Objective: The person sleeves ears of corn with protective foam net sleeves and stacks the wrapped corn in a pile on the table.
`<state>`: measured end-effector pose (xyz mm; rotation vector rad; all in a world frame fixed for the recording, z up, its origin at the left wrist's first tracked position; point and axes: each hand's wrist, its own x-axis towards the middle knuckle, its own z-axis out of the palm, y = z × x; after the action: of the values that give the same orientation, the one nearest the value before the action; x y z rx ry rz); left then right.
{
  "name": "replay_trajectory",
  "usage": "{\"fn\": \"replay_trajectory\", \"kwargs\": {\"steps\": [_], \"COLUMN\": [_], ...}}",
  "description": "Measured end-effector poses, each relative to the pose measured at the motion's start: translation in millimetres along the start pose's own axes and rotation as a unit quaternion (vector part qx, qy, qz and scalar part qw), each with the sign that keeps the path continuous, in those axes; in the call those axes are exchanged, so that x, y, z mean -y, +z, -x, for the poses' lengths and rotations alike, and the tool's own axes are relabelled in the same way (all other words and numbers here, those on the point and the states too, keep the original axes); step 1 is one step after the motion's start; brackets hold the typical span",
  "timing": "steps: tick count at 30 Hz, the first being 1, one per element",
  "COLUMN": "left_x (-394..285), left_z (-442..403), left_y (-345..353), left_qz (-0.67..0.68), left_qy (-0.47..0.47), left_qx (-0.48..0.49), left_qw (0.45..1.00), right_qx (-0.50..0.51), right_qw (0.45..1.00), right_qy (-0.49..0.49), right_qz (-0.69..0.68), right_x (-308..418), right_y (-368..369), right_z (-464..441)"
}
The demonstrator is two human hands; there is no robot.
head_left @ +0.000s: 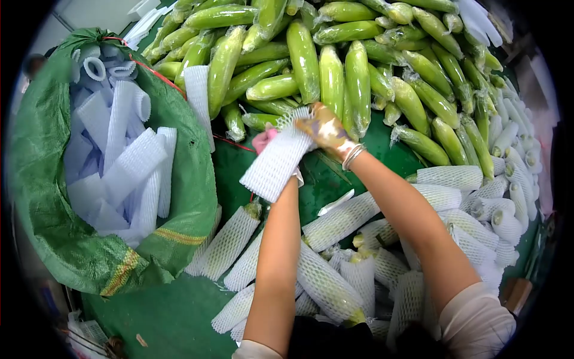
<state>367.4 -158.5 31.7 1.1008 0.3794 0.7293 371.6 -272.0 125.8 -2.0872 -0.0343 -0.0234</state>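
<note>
A white foam net sleeve [275, 164] slants between my hands, its upper end stretched. My right hand [327, 130], in a patterned glove with bangles at the wrist, pinches that upper end. Behind the sleeve is my left hand [262, 139], mostly hidden; pink glove fingers curl round its far edge. Just beyond both hands lies a heap of green corn ears [332, 75] wrapped in clear film. Whether an ear is inside the sleeve I cannot tell. Under my forearms lie several corn ears in foam nets [326, 281].
To the left stands a green woven sack [194, 173] with loose foam sleeves [134, 158] inside. A red string [158, 73] runs from its rim. More netted ears [520, 161] are stacked along the right edge of the green table [161, 326].
</note>
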Motion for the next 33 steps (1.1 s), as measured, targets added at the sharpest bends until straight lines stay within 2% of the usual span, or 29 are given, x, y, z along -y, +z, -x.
{"fn": "replay_trajectory", "kwargs": {"steps": [1,2,3,4,6,7,9,11,12,13,14,15,16,17,18,19,20,22,23,24,25,26,27,28,29,30,31,32,33], "left_x": [-5,-29,-55,-35,-154,-151,-132,-135,-143,-155,-164,-169,-169,-143,-124,-105,-108,-109,-102,-99,-69,-62,-54,-45,-35,-38,-75,-100,-120], "left_z": [2,6,10,6,35,36,40,58,69,80,88,93,93,89,74,59,57,59,58,63,56,53,50,44,38,35,45,47,59], "left_y": [-6,-4,-2,-6,28,24,8,-12,-23,-37,-49,-59,-68,-78,-80,-81,-81,-83,-81,-72,-90,-90,-90,-93,-95,-88,-70,-52,-39], "left_qz": [-0.205,-0.458,-0.605,-0.636,-0.641,-0.617,-0.568,-0.549,-0.562,-0.585,-0.607,-0.615,-0.614,-0.52,-0.36,-0.166,-0.088,-0.142,-0.18,0.039,-0.155,-0.259,-0.36,-0.286,-0.21,-0.239,-0.096,-0.017,-0.004], "left_qy": [-0.035,-0.015,0.04,0.22,0.118,0.119,0.141,0.175,0.207,0.256,0.31,0.342,0.346,0.116,-0.029,-0.153,-0.206,-0.161,-0.141,-0.302,-0.103,-0.053,0.002,-0.023,-0.045,0.022,-0.108,-0.216,-0.289], "left_qx": [0.096,0.207,0.303,0.428,0.498,0.508,0.513,0.524,0.53,0.538,0.541,0.535,0.53,0.542,0.515,0.451,0.369,0.273,0.232,0.088,0.176,0.2,0.215,0.197,0.176,0.181,0.201,0.248,0.324], "left_qw": [0.973,0.865,0.735,0.603,0.572,0.589,0.628,0.627,0.6,0.55,0.492,0.467,0.472,0.65,0.778,0.863,0.902,0.938,0.946,0.949,0.967,0.943,0.908,0.937,0.961,0.954,0.969,0.944,0.901], "right_qx": [-0.01,-0.014,0.065,0.026,0.042,0.024,0.048,0.045,0.09,0.088,0.078,0.068,0.115,0.135,0.154,0.135,0.117,0.151,0.111,0.106,0.102,0.126,0.085,0.041,0.058,0.118,0.19,0.272,0.339], "right_qw": [0.991,0.981,0.97,0.966,0.979,0.986,0.982,0.986,0.964,0.964,0.976,0.978,0.989,0.989,0.986,0.986,0.983,0.988,0.968,0.978,0.985,0.976,0.987,0.982,0.983,0.986,0.98,0.959,0.918], "right_qy": [-0.013,-0.001,0.015,-0.008,0.018,-0.052,-0.074,-0.155,-0.137,-0.137,-0.165,-0.193,-0.091,-0.049,-0.006,-0.04,-0.075,-0.023,0.05,0.06,0.071,0.005,0.091,0.179,0.171,0.113,0.041,-0.057,-0.175], "right_qz": [0.135,0.196,0.234,0.258,0.2,0.157,0.169,0.043,0.208,0.209,0.122,0.035,-0.024,-0.043,-0.064,-0.092,-0.119,-0.027,-0.222,-0.17,-0.119,0.178,0.105,0.038,0.029,0.035,0.039,0.064,0.11], "right_x": [-5,-16,-11,-31,-27,-20,21,56,86,82,72,69,66,61,51,36,22,-16,-61,-84,-107,-112,-91,-68,-67,-64,-58,-49,-41], "right_y": [3,12,9,21,13,4,-25,-45,-68,-67,-61,-57,-53,-48,-42,-31,-19,4,40,55,69,68,61,48,42,34,20,-4,-32], "right_z": [5,7,14,14,27,42,70,91,107,103,96,89,78,70,62,56,51,50,60,70,79,77,81,88,90,93,99,108,118]}}
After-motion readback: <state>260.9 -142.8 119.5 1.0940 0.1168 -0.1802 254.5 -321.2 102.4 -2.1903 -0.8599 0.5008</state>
